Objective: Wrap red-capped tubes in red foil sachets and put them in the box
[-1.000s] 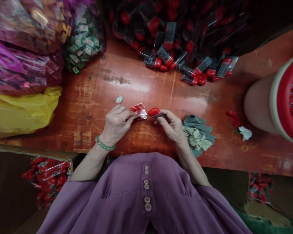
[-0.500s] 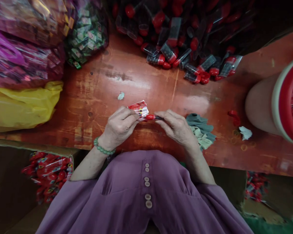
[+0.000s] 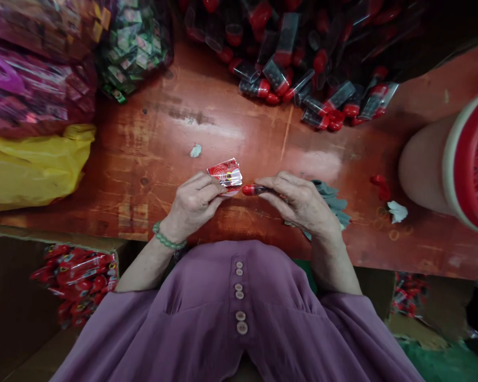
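Observation:
My left hand (image 3: pixel 193 204) pinches a small red and clear printed wrapper (image 3: pixel 225 175) just above the near part of the red wooden table (image 3: pixel 223 132). My right hand (image 3: pixel 302 201) holds a small tube with a red cap (image 3: pixel 252 189), the cap pointing left and touching the wrapper's lower edge. A green bead bracelet (image 3: pixel 166 241) sits on my left wrist. My right hand partly covers a grey and beige cloth (image 3: pixel 334 201).
A heap of red-capped clear tubes (image 3: pixel 302 69) lies at the back. Bags of wrapped goods (image 3: pixel 35 69), a green-packet bag (image 3: pixel 133 45) and a yellow bag (image 3: pixel 27 164) fill the left. A red and cream bucket (image 3: pixel 458 159) stands right. A box of packed items (image 3: pixel 75 278) sits below left.
My hands have come together: the red-capped tube moved left until its cap meets the wrapper. My right hand now covers more of the cloth.

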`<state>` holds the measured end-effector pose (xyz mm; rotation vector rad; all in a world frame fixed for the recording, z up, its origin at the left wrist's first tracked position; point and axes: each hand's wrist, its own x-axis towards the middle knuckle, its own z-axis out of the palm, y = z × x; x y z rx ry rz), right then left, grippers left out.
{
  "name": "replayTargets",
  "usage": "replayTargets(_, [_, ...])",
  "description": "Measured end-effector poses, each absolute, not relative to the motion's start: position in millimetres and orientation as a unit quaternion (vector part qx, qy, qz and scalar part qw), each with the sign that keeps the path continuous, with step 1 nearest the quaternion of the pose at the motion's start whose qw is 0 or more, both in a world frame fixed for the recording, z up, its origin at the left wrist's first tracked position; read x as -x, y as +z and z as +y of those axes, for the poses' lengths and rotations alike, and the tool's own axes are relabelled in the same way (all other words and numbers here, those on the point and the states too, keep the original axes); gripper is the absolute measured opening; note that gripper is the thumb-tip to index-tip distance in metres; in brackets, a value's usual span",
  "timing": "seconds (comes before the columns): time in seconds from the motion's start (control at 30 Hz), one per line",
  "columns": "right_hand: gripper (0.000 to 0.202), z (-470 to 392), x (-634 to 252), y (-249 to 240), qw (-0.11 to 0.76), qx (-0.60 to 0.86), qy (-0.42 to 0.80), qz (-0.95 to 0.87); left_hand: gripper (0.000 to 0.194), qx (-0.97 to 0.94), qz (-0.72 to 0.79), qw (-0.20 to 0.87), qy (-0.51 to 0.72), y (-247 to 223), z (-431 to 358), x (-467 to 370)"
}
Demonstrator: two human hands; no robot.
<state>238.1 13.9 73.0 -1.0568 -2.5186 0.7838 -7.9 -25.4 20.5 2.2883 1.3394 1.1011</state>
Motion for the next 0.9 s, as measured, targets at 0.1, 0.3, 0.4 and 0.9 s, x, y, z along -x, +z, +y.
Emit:
replayTargets(0.1, [0.025,17,-235,80,0.145,0.370,0.279,-0.874,0.011,-0.787,0.455,0.143,0.392,18,-27,8])
replayTargets(0.3, [0.028,12,-228,60,0.297,0.472,0.479,-0.677,0.014,-0.739,0.492,0.214,0.407,14,-32,8])
replayTargets(0.4, [0.039,6,-221,43,0.385,0.454,0.643,-0.482,0.009,-0.659,0.525,0.287,0.456,14,-35,6])
replayTargets(0.9, [0.033,5,-198,36,0.310,0.368,0.697,-0.532,0.013,-0.622,0.493,0.330,0.510,17,-40,-6])
